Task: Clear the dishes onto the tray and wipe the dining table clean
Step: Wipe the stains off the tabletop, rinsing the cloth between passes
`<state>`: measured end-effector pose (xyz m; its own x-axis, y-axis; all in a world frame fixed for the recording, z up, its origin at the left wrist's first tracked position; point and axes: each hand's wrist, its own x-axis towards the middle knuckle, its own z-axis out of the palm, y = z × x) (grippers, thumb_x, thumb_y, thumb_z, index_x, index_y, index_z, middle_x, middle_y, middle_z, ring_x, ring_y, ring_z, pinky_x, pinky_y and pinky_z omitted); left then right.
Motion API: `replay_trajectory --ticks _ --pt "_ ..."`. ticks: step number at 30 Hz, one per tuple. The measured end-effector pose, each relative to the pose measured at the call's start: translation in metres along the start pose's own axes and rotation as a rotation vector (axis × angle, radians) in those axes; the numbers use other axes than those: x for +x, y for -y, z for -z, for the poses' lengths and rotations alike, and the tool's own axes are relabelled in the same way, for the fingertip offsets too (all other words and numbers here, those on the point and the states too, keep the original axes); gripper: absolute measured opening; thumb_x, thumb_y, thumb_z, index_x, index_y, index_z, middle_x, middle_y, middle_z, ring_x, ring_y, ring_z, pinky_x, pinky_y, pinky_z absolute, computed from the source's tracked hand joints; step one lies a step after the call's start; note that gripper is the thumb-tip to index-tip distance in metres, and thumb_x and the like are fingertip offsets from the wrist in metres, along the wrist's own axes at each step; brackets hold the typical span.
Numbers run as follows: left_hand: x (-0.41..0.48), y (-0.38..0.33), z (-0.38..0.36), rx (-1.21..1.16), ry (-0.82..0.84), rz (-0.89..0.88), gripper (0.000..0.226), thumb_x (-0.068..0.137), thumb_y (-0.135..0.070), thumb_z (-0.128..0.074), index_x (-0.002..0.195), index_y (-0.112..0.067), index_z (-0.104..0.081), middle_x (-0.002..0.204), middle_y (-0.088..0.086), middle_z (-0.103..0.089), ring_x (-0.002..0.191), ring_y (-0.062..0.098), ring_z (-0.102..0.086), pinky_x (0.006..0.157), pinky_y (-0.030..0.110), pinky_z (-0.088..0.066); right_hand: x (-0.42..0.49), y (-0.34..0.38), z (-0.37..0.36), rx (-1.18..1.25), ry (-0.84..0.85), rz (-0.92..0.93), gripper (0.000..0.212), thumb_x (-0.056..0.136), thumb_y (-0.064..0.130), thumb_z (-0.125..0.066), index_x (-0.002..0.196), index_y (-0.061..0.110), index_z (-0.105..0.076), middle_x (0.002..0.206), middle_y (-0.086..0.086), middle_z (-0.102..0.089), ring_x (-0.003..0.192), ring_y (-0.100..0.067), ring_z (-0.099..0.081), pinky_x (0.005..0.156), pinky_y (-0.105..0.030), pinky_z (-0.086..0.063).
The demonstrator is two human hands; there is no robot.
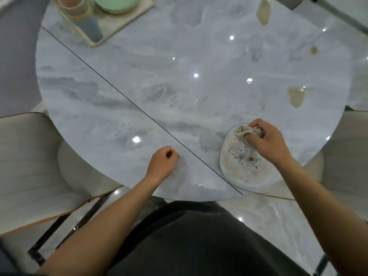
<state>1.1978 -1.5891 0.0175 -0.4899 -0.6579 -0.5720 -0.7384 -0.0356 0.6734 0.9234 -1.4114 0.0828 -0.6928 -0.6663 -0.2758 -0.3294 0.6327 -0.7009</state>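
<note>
Cloth (pixel 246 134), beige, crumpled in right hand (pixel 267 140), on speckled spill (pixel 243 166).

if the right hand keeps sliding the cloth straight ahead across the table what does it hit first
Hedged: the right hand points up and left with the cloth, so it crosses bare marble table. The brown spills lie off to the right; the tray is the first thing roughly in line.

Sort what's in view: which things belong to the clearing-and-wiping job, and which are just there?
Job: cloth bunched in right hand; large wet patch; brown spills; tray holding green bowl and stacked cups; marble table.

Bystanders: chairs; left hand, fisted, idle.
</note>
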Motion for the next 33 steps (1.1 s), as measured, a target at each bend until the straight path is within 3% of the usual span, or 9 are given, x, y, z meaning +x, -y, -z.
replay_trajectory --ticks 2,6,8,13,18,21,24,28,33 --pt "0.0 -0.014 -0.024 0.007 0.068 -0.035 0.022 0.104 -0.022 -0.056 0.087 -0.018 -0.069 0.084 -0.006 -0.072 0.079 0.017 -0.07 0.071 0.037 -0.059 -0.014 -0.03 0.0 -0.146 0.017 -0.008 0.01 0.089 0.017 -0.069 0.096 0.021 -0.064 0.083 -0.001 -0.06 0.074 -0.023 -0.056 0.063 -0.034 -0.042" --pt "-0.004 -0.035 -0.051 0.002 0.188 -0.093 0.017 0.105 -0.025 -0.056 0.093 -0.021 -0.069 0.088 -0.002 -0.072 0.081 0.015 -0.07 0.075 0.028 -0.058 -0.029 -0.065 -0.031 -0.44 0.09 -0.048 0.033 0.087 0.018 -0.069 0.119 0.019 -0.063 0.114 -0.005 -0.058 0.1 -0.03 -0.059 0.071 -0.035 -0.046" --pt "-0.008 -0.043 -0.063 0.003 0.226 -0.1 0.017 0.105 -0.026 -0.057 0.094 -0.02 -0.068 0.089 -0.002 -0.072 0.082 0.016 -0.07 0.078 0.031 -0.059 -0.039 -0.079 -0.045 -0.418 0.108 -0.053 0.042 0.084 0.017 -0.069 0.125 0.021 -0.06 0.128 -0.005 -0.057 0.113 -0.031 -0.056 0.08 -0.04 -0.053" --pt "-0.024 -0.055 -0.087 0.032 0.297 -0.123 0.012 0.103 -0.031 -0.06 0.095 -0.022 -0.062 0.095 0.0 -0.07 0.084 0.019 -0.071 0.082 0.039 -0.06 -0.048 -0.087 -0.05 -0.327 0.096 -0.077 0.046 0.08 0.017 -0.072 0.124 0.018 -0.059 0.124 -0.005 -0.053 0.112 -0.03 -0.054 0.084 -0.044 -0.055" --pt "-0.036 -0.056 -0.099 0.063 0.26 -0.147 0.008 0.101 -0.032 -0.062 0.099 -0.027 -0.057 0.1 -0.003 -0.066 0.091 0.02 -0.069 0.084 0.04 -0.059 -0.052 -0.084 -0.043 -0.178 0.096 -0.064 0.043 0.088 0.03 -0.072 0.127 0.012 -0.063 0.13 0.001 -0.053 0.108 -0.018 -0.054 0.09 -0.031 -0.046" --pt "-0.041 -0.055 -0.099 0.068 0.259 -0.147 0.008 0.102 -0.034 -0.061 0.104 -0.027 -0.057 0.103 -0.005 -0.065 0.094 0.02 -0.068 0.084 0.039 -0.058 -0.053 -0.086 -0.033 -0.127 0.123 -0.088 0.039 0.095 0.022 -0.065 0.133 0.012 -0.065 0.133 -0.004 -0.059 0.114 -0.02 -0.059 0.092 -0.024 -0.039" --pt "-0.045 -0.052 -0.094 0.068 0.268 -0.161 0.007 0.102 -0.036 -0.06 0.104 -0.03 -0.058 0.103 -0.005 -0.065 0.094 0.02 -0.069 0.083 0.036 -0.057 -0.057 -0.085 -0.027 -0.109 0.06 -0.088 0.03 0.098 0.017 -0.061 0.127 0.014 -0.071 0.119 -0.004 -0.071 0.108 -0.022 -0.066 0.083 -0.022 -0.043" --pt "-0.049 -0.046 -0.083 0.029 0.255 -0.196 0.006 0.102 -0.032 -0.06 0.103 -0.027 -0.061 0.102 -0.003 -0.066 0.094 0.021 -0.069 0.082 0.037 -0.056 -0.05 -0.071 -0.011 0.114 -0.087 -0.172 0.01 0.097 0.017 -0.066 0.105 0.018 -0.073 0.085 -0.001 -0.066 0.068 -0.012 -0.06 0.061 -0.018 -0.047" --pt "-0.063 -0.031 -0.081 0.023 0.229 -0.276 0.004 0.101 -0.027 -0.058 0.103 -0.026 -0.062 0.086 -0.003 -0.066 0.081 0.02 -0.067 0.075 0.038 -0.056 -0.034 -0.066 0.0 0.356 -0.108 -0.249 0.008 0.099 0.013 -0.067 0.094 0.015 -0.073 0.079 -0.008 -0.061 0.064 -0.016 -0.054 0.056 -0.029 -0.049"
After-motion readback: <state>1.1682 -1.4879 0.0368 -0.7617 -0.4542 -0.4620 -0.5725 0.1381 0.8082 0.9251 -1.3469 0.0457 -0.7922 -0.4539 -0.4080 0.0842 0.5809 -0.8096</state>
